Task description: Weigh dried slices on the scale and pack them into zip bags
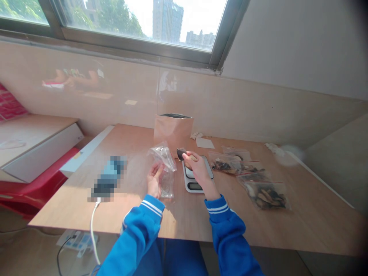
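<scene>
Pinched in the fingers of my left hand is a clear plastic zip bag, its upper part standing up from my fingertips. Another clear bag lies on the table just beside that hand. My right hand grips dark and tan dried pieces, whose exact kind I cannot make out. It is above a small white digital scale and hides part of its pan. Behind both hands an open pinkish-brown pouch stands upright against the wall.
Several filled zip bags of dried pieces lie right of the scale. A white paper sits near the wall. At left is a blurred-out phone with a white cable. A red stool stands beyond the table's left edge.
</scene>
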A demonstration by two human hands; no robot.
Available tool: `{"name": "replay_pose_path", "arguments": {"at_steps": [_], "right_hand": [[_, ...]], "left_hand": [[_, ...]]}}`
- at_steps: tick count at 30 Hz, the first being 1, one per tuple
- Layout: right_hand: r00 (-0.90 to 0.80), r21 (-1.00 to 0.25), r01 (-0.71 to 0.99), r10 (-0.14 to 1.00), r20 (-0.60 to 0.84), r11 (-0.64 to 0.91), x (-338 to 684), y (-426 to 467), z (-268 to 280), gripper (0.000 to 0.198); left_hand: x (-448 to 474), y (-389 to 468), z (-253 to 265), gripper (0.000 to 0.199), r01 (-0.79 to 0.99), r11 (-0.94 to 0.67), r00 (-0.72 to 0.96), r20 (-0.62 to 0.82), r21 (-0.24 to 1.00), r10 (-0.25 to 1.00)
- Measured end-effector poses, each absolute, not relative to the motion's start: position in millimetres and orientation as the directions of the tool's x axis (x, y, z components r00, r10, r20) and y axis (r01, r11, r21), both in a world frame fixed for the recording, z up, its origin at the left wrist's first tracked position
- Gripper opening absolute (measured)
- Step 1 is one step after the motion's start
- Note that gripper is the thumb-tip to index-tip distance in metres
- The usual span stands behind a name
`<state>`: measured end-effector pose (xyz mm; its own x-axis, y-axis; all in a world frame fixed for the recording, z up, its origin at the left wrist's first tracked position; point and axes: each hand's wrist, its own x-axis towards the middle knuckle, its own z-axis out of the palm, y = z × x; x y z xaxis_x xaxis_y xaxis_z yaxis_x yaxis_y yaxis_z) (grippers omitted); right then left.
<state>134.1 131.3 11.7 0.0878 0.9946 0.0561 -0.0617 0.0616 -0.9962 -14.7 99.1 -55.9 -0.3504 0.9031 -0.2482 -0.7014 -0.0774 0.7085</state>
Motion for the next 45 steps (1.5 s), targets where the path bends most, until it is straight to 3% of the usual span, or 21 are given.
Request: {"name": "replay_pose_path", "arguments": {"at_steps": [2, 5, 7, 9, 12, 16, 23, 29, 34, 39, 45], "right_hand": [[0.186, -0.984, -0.022, 0.968, 0.170, 0.177, 139, 148, 37, 0.039], [0.220, -0.863, 0.205, 0.838, 0.500, 0.461, 143, 185, 88, 0.029], [0.097, -0.685, 0.381, 0.710, 0.697, 0.620, 141, 212, 122, 0.025], [-0.071, -0.541, 0.504, 0.657, 0.750, 0.673, 138, 237, 147, 0.021], [-0.339, -0.404, 0.601, 0.678, 0.653, 0.689, 133, 262, 162, 0.017], [-0.537, -0.393, 0.561, 0.682, 0.496, 0.728, 133, 273, 158, 0.022], [-0.603, -0.398, 0.588, 0.709, 0.366, 0.705, 132, 264, 164, 0.031], [-0.583, -0.227, 0.740, 0.772, 0.253, 0.633, 124, 259, 176, 0.026], [-0.555, -0.066, 0.827, 0.830, 0.062, 0.558, 111, 259, 187, 0.026], [-0.584, -0.005, 0.810, 0.807, -0.085, 0.586, 100, 259, 186, 0.028], [-0.610, 0.050, 0.787, 0.787, -0.092, 0.615, 92, 256, 178, 0.033]], "left_hand": [[-15, 99, -54, 0.020, -0.730, -0.055, -0.361, -0.316, 0.681, 0.877], [-15, 99, -53, 0.016, -0.753, -0.021, -0.359, -0.384, 0.658, 0.851], [-15, 99, -53, 0.016, -0.762, -0.013, -0.358, -0.403, 0.648, 0.842], [-15, 100, -54, 0.015, -0.769, -0.010, -0.353, -0.411, 0.640, 0.841], [-15, 99, -54, 0.015, -0.776, -0.011, -0.342, -0.406, 0.630, 0.847], [-14, 99, -53, 0.015, -0.792, -0.006, -0.332, -0.423, 0.610, 0.843], [-14, 100, -52, 0.017, -0.804, 0.017, -0.297, -0.426, 0.595, 0.855], [-16, 100, -60, 0.016, -0.805, -0.005, -0.296, -0.394, 0.594, 0.870], [-16, 101, -65, 0.016, -0.788, -0.003, -0.290, -0.368, 0.616, 0.883], [-15, 100, -66, 0.014, -0.776, -0.032, -0.311, -0.338, 0.630, 0.888], [-17, 99, -68, 0.012, -0.777, -0.045, -0.301, -0.307, 0.628, 0.903]]}}
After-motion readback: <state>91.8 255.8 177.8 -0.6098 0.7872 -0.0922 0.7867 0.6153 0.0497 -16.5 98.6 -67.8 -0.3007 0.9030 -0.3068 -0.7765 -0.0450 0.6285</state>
